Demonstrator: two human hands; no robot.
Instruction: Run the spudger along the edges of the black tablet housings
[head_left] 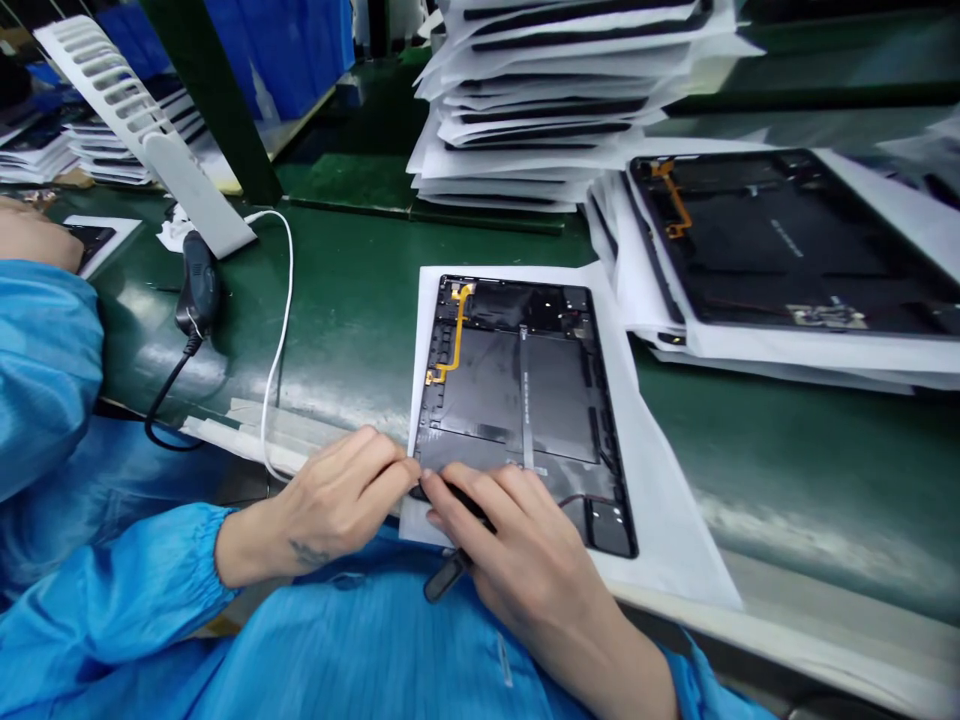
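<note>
A black tablet housing [487,390] with a yellow flex cable [458,335] lies on a white sheet [660,480] at the bench's front edge. At its near left corner, the fingertips of my left hand [341,495] are pinched together; whatever is between them is too small to name. My right hand [510,540] has its fingertips on the same corner, close beside the left ones. A dark, narrow tool [448,575] is held in my right hand, its end sticking out below the palm.
Wrapped sheets stand in a tall stack [525,110] behind. Another housing [787,240] rests on a pile at right. At left are a white slatted stand [142,120], a black corded device [199,285], a white cable [289,300] and a co-worker's blue sleeve [45,360].
</note>
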